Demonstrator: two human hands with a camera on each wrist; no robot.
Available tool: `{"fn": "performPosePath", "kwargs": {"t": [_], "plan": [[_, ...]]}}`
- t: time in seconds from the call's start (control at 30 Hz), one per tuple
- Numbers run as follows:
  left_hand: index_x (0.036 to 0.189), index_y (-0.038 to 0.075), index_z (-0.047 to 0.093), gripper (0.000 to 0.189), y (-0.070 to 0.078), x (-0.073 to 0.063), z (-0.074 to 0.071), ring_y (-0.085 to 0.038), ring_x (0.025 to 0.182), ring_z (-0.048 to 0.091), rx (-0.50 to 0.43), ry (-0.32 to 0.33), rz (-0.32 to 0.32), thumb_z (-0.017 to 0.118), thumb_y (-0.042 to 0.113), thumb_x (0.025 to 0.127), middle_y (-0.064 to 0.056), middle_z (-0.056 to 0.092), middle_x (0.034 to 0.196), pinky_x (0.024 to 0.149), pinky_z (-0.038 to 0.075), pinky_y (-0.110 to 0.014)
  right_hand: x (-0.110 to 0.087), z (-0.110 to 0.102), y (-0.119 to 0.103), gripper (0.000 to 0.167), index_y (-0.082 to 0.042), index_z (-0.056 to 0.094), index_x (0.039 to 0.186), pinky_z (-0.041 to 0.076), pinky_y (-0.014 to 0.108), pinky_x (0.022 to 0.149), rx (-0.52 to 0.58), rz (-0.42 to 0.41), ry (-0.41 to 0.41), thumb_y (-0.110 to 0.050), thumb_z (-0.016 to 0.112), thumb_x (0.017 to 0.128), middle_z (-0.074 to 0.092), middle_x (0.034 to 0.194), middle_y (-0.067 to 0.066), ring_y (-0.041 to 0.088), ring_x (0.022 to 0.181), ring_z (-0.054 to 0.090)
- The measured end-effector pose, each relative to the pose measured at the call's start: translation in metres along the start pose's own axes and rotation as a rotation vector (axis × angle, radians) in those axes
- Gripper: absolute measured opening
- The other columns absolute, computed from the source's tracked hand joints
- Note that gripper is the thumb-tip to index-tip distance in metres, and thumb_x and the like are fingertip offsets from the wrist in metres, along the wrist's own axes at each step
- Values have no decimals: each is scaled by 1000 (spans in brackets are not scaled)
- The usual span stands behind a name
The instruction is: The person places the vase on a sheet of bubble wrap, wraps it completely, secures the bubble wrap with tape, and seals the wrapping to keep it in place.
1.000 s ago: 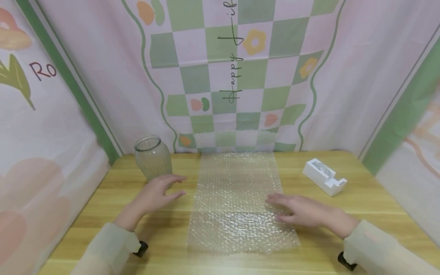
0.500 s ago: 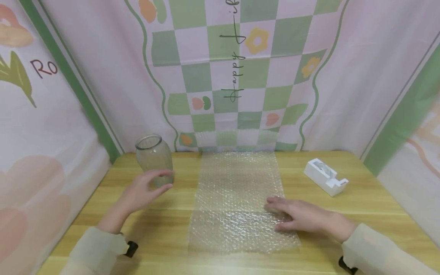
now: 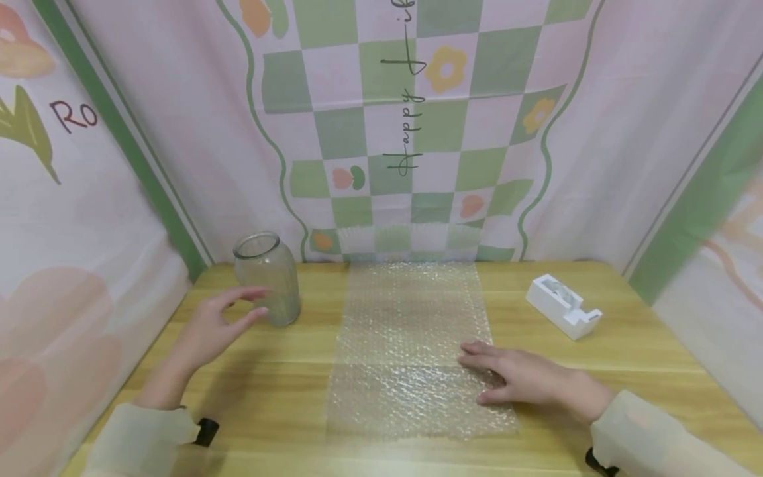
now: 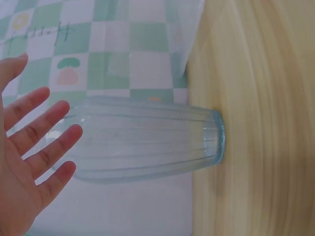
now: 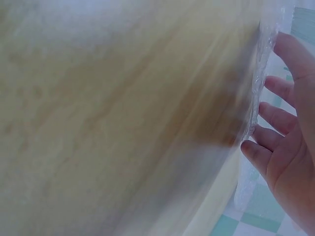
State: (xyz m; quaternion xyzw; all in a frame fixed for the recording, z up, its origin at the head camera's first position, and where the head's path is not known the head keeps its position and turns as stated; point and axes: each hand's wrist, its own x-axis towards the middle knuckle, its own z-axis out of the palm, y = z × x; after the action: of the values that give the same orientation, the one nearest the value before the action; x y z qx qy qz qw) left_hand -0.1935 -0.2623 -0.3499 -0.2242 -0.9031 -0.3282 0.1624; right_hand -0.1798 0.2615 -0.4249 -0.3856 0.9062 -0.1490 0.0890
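A clear ribbed glass vase [image 3: 280, 275] stands upright at the back left of the table. My left hand [image 3: 205, 331] is in front of it, fingers spread and slightly bent, holding nothing; in the left wrist view the fingers [image 4: 49, 152] overlap the wide upper part of the vase [image 4: 138, 140]. A sheet of bubble wrap [image 3: 399, 331] lies flat down the middle, its far end rising against the backdrop. On its right edge rests my right hand [image 3: 527, 377]. The right wrist view has the fingertips [image 5: 263, 105] along the wrap's edge, loosely bent.
A white tape dispenser [image 3: 563, 308] sits on the right of the wooden table [image 3: 268, 404]. Behind the table hangs a checked fabric backdrop [image 3: 387, 132], with more fabric on both sides.
My left hand has moved left and back toward me from in front of the vase, uncovering its base. The right hand has shifted only slightly, settling on the wrap's edge.
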Motion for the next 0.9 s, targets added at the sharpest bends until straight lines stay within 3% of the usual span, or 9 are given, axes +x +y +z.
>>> {"fn": "performPosePath", "kwargs": {"t": [0.13, 0.33, 0.53, 0.7, 0.83, 0.9], "plan": [[124, 3, 70, 29, -2, -1, -8, -29, 108, 65, -36, 67, -19, 71, 13, 97, -14, 73, 117, 95, 48, -60, 0, 1, -1, 77, -7, 55, 147, 36, 63, 110, 8, 9, -2, -61, 62, 93, 41, 157, 20, 45, 141, 40], [123, 1, 71, 27, -8, -1, -22, 7, 101, 56, -58, 118, -103, 67, 15, 100, -15, 73, 114, 94, 46, -34, 0, 1, -2, 77, -7, 53, 149, 35, 63, 111, 25, 26, -9, -61, 62, 94, 39, 159, 19, 45, 142, 38], [124, -1, 69, 32, -15, 3, -26, 13, 97, 52, -57, 170, -183, 63, 23, 104, -20, 71, 116, 84, 42, -5, -1, 0, -2, 77, -7, 54, 148, 35, 63, 110, 23, 22, -7, -61, 62, 94, 40, 158, 19, 45, 142, 38], [127, 0, 67, 38, -18, 7, -26, 5, 100, 54, -50, 183, -244, 61, 30, 105, -20, 69, 119, 82, 42, -8, -1, 0, -3, 77, -6, 54, 148, 35, 64, 110, 25, 17, -4, -60, 63, 94, 40, 158, 20, 46, 142, 38], [136, 0, 60, 46, -20, 12, -25, -19, 112, 59, -82, 171, -277, 61, 32, 105, -21, 63, 132, 84, 45, -13, -1, 0, -3, 77, -5, 54, 148, 35, 64, 110, 30, 15, -2, -59, 63, 94, 40, 158, 21, 46, 142, 38], [143, -1, 53, 51, -20, 15, -24, -33, 118, 58, -111, 159, -287, 61, 32, 105, -23, 57, 140, 88, 48, -23, -1, 0, -3, 77, -5, 54, 148, 35, 64, 110, 31, 15, -4, -59, 63, 94, 40, 158, 20, 46, 142, 38]]}}
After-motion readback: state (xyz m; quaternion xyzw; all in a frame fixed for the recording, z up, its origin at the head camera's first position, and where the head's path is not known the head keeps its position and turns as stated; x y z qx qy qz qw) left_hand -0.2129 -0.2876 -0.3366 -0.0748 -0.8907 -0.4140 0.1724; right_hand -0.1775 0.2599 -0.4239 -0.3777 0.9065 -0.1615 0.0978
